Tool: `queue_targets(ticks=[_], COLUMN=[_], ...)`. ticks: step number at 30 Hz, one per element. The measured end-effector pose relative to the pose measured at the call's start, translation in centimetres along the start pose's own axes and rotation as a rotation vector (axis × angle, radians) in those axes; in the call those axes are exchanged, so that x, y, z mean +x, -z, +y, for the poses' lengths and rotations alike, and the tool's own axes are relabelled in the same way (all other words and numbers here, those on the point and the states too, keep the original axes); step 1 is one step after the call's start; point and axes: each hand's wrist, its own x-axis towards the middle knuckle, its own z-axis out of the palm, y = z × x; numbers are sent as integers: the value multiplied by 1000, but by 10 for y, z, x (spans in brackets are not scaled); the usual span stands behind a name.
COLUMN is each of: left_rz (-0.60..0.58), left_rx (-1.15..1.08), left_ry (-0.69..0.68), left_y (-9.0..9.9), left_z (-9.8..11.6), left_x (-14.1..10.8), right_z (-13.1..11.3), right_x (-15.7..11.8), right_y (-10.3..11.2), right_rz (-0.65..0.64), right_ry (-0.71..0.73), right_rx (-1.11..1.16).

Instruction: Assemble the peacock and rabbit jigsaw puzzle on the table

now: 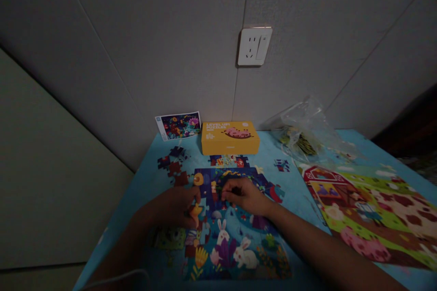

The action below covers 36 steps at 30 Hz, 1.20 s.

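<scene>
A jigsaw puzzle (239, 236) with rabbits, flowers and a dark blue night scene lies partly joined on the table. At its left edge is my left hand (184, 207), with finger and thumb closed about a puzzle piece (195, 211) showing an orange figure. My right hand (245, 195) rests over the upper middle of the puzzle, fingertips pinched together; whatever may be between them is too dark to make out. Loose puzzle pieces (175, 168) lie up and to the left, with another small cluster of pieces (282, 165) to the right.
Against the wall stand a yellow puzzle box (230, 138) and a picture card (180, 126). A clear plastic bag (300, 134) with pieces inside sits at the back right. A farm puzzle (372, 213) covers the right side. A wall socket (255, 46) is above.
</scene>
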Motion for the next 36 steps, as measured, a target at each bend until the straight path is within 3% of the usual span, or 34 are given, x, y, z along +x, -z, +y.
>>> queue_targets(ticks=[24,31,36], left_rz=[-12,28,-17], left_rx=[-22,-78,-250], left_ry=[-20,-121,-202], left_y=[-3,-4,-6], left_z=[6,2,3], left_x=[0,1,2], right_z=[0,1,3], right_x=[0,0,1], right_y=[0,0,0], right_rz=[-2,-8,-13], right_ry=[-1,-13,-9], right_rx=[-6,-14,-2])
